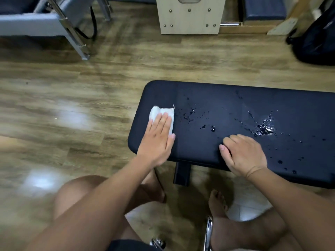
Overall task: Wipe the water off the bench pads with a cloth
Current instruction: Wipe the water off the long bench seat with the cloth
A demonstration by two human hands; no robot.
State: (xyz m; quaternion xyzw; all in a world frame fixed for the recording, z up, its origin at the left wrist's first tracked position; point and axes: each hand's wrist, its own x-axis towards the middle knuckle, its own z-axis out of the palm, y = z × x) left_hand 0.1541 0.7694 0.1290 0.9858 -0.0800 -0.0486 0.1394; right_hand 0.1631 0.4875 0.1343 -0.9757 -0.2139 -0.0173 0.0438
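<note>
The wet bench pad (226, 100) is ringed by wood floor (72, 105); at its left end a cloth (159, 112) is pressed by the flat left hand (157, 140); the curled right hand (244, 153) is empty.

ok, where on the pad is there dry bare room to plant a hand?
Dry patches: the near strip of the bench pad between left hand and right hand; the far-left corner beyond the cloth. Crowded: droplets right of the cloth, the puddle past the right hand, scattered drops further right.
</note>
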